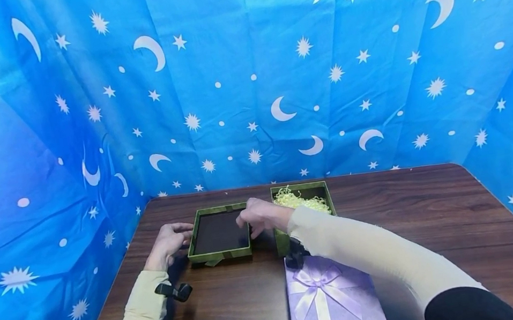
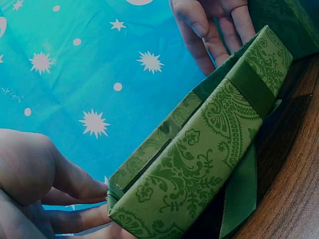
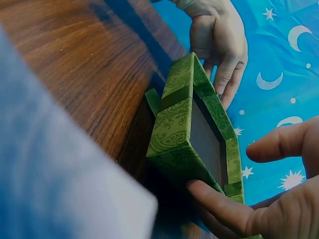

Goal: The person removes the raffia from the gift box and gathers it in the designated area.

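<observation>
Purple box (image 1: 335, 301) lies nearest you on the counter (image 1: 236, 303). Head view: green tray (image 1: 219, 232) sits between your left hand (image 1: 170, 242) and right hand (image 1: 264, 216); narrow gap to green box (image 1: 283, 242), counter's left edge near your left hand, wider room right. Judged step: positioning the tray; next move calls for an even grip. Left wrist view: fingers extended, touching tray corner, unclenched. Right wrist view: fingers against tray wall, thumb free.

The head view cuts off the purple box (image 1: 349, 310)'s near end. The right sleeve (image 1: 359, 238) hides part of the deep green box (image 1: 283, 238); the right hand (image 1: 261, 216) covers some of the shallow tray (image 1: 222, 254). A pale shape (image 3: 99, 184) in the right wrist view blurs past recognition.
</observation>
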`<state>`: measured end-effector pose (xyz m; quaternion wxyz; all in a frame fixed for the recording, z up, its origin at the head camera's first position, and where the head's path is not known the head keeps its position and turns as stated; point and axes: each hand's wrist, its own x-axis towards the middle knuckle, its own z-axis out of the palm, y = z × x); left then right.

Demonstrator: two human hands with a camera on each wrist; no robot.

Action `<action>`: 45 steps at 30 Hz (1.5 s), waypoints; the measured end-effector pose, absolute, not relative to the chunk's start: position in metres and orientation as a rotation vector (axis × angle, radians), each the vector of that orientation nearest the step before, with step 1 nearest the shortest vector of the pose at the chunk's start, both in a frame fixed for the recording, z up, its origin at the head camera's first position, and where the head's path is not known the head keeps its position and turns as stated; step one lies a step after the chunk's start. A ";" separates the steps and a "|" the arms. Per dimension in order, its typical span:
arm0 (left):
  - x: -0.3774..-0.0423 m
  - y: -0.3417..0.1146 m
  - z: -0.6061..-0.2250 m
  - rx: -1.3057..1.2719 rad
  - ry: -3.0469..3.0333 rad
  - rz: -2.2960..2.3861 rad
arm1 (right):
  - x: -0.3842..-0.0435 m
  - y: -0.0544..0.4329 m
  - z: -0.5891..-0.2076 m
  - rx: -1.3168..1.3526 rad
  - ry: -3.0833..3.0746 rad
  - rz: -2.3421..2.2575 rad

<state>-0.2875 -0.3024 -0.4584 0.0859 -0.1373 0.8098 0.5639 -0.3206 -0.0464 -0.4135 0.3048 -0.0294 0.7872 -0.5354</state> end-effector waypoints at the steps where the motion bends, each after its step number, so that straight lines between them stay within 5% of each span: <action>1: -0.288 -0.302 -0.459 -0.412 2.418 1.679 | -0.320 -0.047 -0.413 -0.074 2.079 -1.421; 45: -0.286 -0.302 -0.472 -0.424 2.457 1.666 | -0.317 -0.050 -0.417 -0.053 2.034 -1.417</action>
